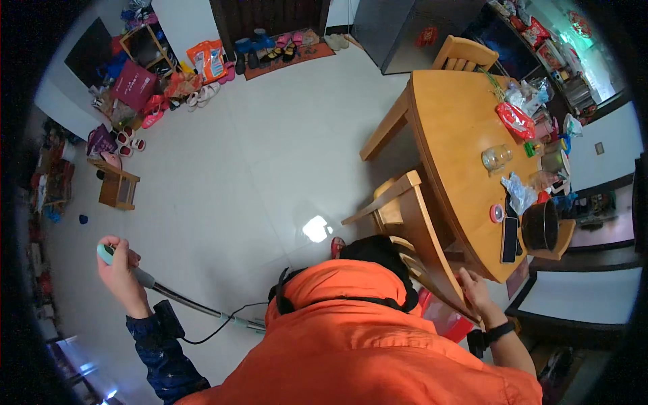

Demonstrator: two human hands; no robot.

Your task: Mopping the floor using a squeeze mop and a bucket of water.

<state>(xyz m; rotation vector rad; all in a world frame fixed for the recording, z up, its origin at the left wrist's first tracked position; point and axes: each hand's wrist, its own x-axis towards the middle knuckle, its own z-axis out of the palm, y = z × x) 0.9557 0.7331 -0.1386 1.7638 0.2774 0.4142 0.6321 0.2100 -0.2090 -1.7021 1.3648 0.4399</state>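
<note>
At the left, my left hand [119, 271] is closed around the teal-and-grey handle of a metal pole [190, 302], whose lower end passes out of sight beneath my orange garment. On the other side, my right hand [475, 291] grips the back of a wooden chair [430, 233], close to the rounded edge of the wooden table [450, 136]. The chair stands tilted in this view beside the table. Below its back, a red plastic basin or stool [450, 316] shows partly, beside my body.
A glass jar [497, 157], a smartphone [509, 240] and a black pot [540, 226] stand or lie on the table. Shoes line the doormat [291, 61]. Bags [134, 86] crowd the upper left, near a small wooden chair [117, 187]. A dark blue scrap [83, 219] lies on the tiles.
</note>
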